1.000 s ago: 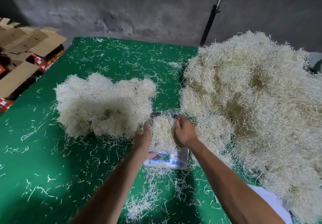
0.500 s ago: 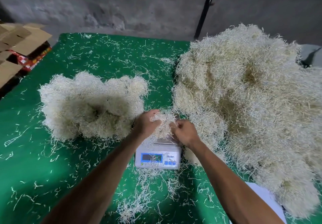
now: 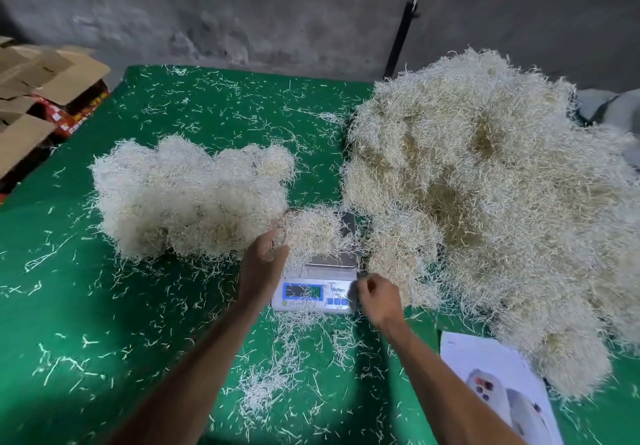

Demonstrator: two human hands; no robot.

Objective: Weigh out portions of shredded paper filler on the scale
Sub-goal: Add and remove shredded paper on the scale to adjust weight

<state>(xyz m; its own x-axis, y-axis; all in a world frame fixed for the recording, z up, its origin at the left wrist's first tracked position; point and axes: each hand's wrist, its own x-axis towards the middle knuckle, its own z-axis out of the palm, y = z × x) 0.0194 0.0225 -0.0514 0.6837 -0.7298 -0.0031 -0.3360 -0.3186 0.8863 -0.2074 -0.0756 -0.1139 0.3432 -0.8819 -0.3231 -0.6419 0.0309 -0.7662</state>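
Observation:
A small white digital scale (image 3: 313, 295) with a blue display stands on the green table cover (image 3: 86, 323). A wad of shredded paper (image 3: 313, 231) lies over the back and left of its platform. My left hand (image 3: 264, 264) grips the wad's left side, fingers buried in the strands. My right hand (image 3: 379, 297) hovers by the scale's front right corner with curled fingers and nothing visible in it. A big heap of filler (image 3: 491, 202) lies to the right. A lower pile of filler (image 3: 187, 195) lies to the left.
Loose shreds litter the cloth, thickest in front of the scale. A printed sheet showing phones (image 3: 498, 389) lies at the front right. Open cardboard boxes (image 3: 41, 91) stand off the table's left edge. A dark pole (image 3: 401, 35) leans on the grey wall behind.
Both hands were on the wad over the scale. My right hand has let go and drawn back to the scale's front right corner. My left hand stays at the wad's left side.

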